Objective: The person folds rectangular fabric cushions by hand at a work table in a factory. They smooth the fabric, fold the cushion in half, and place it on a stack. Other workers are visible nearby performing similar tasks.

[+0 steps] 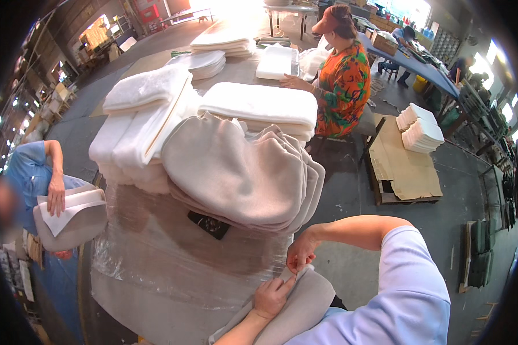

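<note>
A light grey fabric cover (311, 299) lies across my lap at the front edge of the table, a paler strip showing along its upper edge. My left hand (270, 297) grips that edge, its index finger reaching up toward the other hand. Just above, my right hand (303, 250) pinches the cover's upper corner, fingertips bent down. What sits between those fingertips is too small to make out. Beyond my hands, a stack of similar grey covers (236, 167) is heaped on the table, with a dark flat item (209, 224) partly under it.
The table (184, 259) is wrapped in clear plastic. White folded padding (138, 121) and white pads (259, 103) rise behind the grey stack. At left a co-worker (31, 172) handles a grey cover; another, in orange (345, 80), stands across. A low platform (406, 164) holds white pads.
</note>
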The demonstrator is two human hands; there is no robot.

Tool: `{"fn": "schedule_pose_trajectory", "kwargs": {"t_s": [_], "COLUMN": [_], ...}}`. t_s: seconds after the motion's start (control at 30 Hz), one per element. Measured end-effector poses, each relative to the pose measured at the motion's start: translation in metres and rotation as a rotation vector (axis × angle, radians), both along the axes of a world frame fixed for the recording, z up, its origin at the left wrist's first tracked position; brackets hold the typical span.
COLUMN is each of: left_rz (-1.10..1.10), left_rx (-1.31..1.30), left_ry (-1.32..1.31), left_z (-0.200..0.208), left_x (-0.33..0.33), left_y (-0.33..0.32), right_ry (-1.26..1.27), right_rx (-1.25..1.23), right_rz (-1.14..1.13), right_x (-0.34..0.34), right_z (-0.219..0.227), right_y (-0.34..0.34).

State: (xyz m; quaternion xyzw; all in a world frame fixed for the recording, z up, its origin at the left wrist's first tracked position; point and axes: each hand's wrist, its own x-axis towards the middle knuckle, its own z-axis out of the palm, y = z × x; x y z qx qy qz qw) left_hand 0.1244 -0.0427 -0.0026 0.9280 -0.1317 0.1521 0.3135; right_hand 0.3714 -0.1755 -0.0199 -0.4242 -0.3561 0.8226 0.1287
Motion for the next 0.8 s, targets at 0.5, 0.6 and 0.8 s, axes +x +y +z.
{"fn": "schedule_pose_trajectory", "kwargs": {"t_s": [0.5,0.6,0.8], "left_rz": [0.002,-0.018,-0.028], "left_rx": [-0.027,-0.019,-0.042], "left_ry": [0.034,-0.005,-0.036], "left_z": [0.010,0.012,0.019], "left_x": [0.001,0.000,-0.001], "left_y": [-0.002,-0.001,-0.004], "right_ry": [0.087,0.093,0.093], "right_rx": [0.021,0.041,0.030], "right_rz": [-0.087,-0.056,0.054], "right_x": [-0.009,-0.010,-0.009], "right_z": [0.001,0.002,0.003], "right_y": [-0.008,-0.004,-0.001]}}
